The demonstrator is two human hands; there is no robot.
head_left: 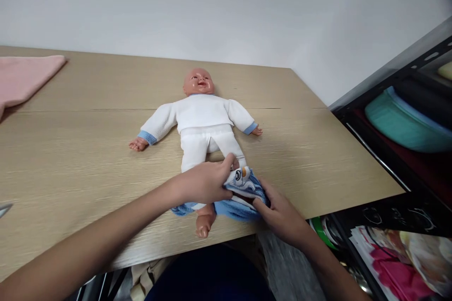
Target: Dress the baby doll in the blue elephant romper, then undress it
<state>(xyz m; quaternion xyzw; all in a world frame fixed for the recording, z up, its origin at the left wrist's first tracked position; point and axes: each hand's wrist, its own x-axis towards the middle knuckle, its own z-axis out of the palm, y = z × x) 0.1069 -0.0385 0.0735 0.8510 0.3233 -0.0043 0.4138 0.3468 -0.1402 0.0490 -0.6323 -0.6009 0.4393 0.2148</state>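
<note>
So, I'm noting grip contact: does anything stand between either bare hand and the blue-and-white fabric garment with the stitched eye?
Nothing visible does. The left hand grips the garment beside that stitched eye, and the right hand holds its right-hand edge. The doll's bare plastic foot shows below the left hand, not in between.

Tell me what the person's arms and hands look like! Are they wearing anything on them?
The left hand and right hand are bare, with no gloves. The slim forearms show no sleeves, watch or bracelet, and I can see no markings on them. I can't tell about rings.
</note>
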